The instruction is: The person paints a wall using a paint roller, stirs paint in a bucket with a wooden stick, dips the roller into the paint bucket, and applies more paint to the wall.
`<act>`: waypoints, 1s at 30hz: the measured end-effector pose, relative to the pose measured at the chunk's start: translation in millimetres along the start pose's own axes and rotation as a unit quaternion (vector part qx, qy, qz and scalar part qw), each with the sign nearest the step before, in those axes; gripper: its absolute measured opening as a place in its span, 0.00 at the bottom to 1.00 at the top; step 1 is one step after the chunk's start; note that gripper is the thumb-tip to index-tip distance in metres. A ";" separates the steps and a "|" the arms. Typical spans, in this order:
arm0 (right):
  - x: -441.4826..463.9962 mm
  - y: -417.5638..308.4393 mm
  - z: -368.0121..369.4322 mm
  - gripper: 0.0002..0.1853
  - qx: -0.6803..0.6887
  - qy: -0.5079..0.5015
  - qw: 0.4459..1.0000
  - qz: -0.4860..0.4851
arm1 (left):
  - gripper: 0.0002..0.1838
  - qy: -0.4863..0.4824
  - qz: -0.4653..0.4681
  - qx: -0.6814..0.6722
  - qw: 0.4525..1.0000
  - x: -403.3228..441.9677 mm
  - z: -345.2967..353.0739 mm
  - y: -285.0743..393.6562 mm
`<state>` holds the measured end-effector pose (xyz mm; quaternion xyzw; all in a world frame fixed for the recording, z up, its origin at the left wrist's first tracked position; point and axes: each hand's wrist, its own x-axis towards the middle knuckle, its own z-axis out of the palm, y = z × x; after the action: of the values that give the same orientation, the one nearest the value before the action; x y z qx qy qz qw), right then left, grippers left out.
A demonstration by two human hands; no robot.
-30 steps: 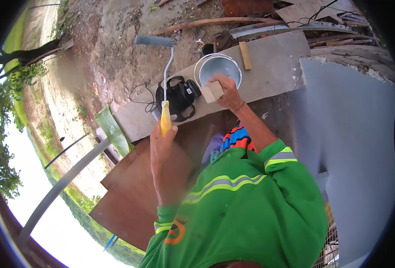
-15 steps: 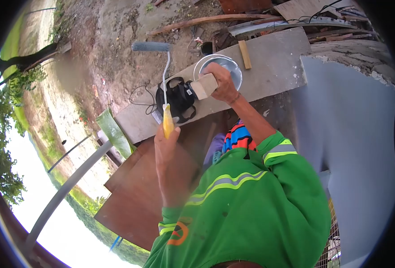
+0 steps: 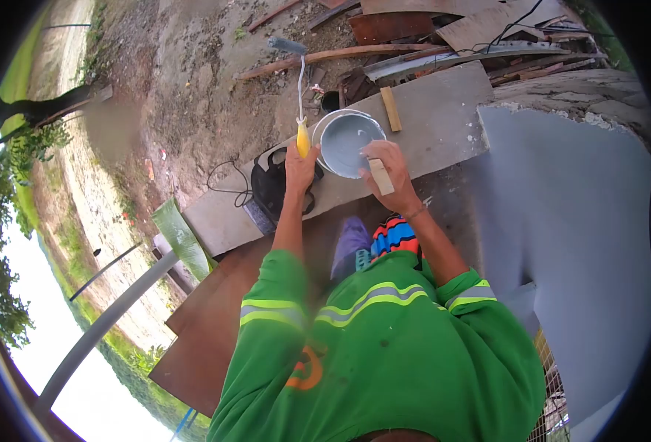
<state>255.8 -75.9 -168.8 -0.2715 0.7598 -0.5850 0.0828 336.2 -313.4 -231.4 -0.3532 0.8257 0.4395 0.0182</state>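
Note:
My left hand (image 3: pixel 299 171) is closed around the yellow handle of a paint roller (image 3: pixel 303 136). The roller's grey sleeve points up and away, beyond the ledge. In my right hand (image 3: pixel 397 171) is a pale rectangular block (image 3: pixel 380 177), perhaps wood, gripped over the near edge of a bucket. That bucket (image 3: pixel 342 147) has a white rim and grey paint inside, and it stands on the concrete ledge. Just left of it, partly behind my left forearm, a black bag (image 3: pixel 270 184) rests on the ledge.
A wooden strip (image 3: pixel 390 109) lies on the concrete ledge (image 3: pixel 443 110) beyond the bucket. Planks and sheet scraps (image 3: pixel 487 48) are piled behind. At right rises a grey-painted wall (image 3: pixel 576 243). Brown boards (image 3: pixel 215 331) lie at lower left, near a curved grey pipe (image 3: pixel 104 324).
My left hand has raised the roller up and to the right, beside the bucket. My right hand has drawn the block back right and toward me, uncovering the paint.

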 end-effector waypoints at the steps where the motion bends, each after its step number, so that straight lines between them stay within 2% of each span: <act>1: -5.0 -9.7 -6.4 0.21 -0.047 -0.009 0.999 -0.012 | 0.21 -0.006 0.003 -0.015 1.000 9.3 4.1 -4.0; 6: -29.0 -47.6 -13.9 0.26 -0.054 -0.001 0.996 0.071 | 0.22 -0.038 0.025 -0.048 0.998 41.6 23.7 -16.6; 7: -36.4 -49.4 -10.8 0.27 -0.064 0.006 0.994 0.088 | 0.19 -0.042 0.058 -0.085 0.994 34.4 22.2 -2.0; 9: -48.8 -49.6 0.7 0.30 -0.077 0.028 0.992 0.101 | 0.20 -0.062 0.060 -0.044 0.995 27.2 17.0 1.0; 12: -61.7 -56.4 16.1 0.27 -0.108 0.064 0.983 0.137 | 0.18 -0.079 0.110 -0.158 0.978 4.6 17.2 16.2; 14: -70.7 -61.4 34.9 0.27 -0.120 0.106 0.975 0.157 | 0.17 -0.122 0.089 -0.174 0.973 -5.1 17.5 22.5; 16: -75.6 -71.8 48.8 0.26 -0.126 0.148 0.967 0.163 | 0.15 -0.141 0.107 -0.209 0.962 -10.9 29.0 19.3; 20: -105.9 -71.3 70.0 0.24 -0.143 0.238 0.951 0.138 | 0.16 -0.204 0.192 -0.144 0.949 -29.7 28.9 19.7; 22: -128.9 -68.5 72.4 0.23 -0.135 0.273 0.939 0.161 | 0.16 -0.212 0.241 -0.106 0.941 -36.5 26.3 11.9; 25: -166.0 -77.2 68.2 0.22 -0.090 0.319 0.929 0.166 | 0.15 -0.284 0.299 -0.105 0.905 -49.7 27.4 9.4; 30: -238.6 -126.4 64.8 0.21 -0.077 0.406 0.888 0.202 | 0.21 -0.422 0.265 -0.040 0.866 -134.8 9.0 47.4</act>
<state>524.6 -30.4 -116.1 0.1436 0.8081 -0.5545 -0.1372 406.4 -213.0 -157.2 0.0972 0.7836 0.5674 0.2335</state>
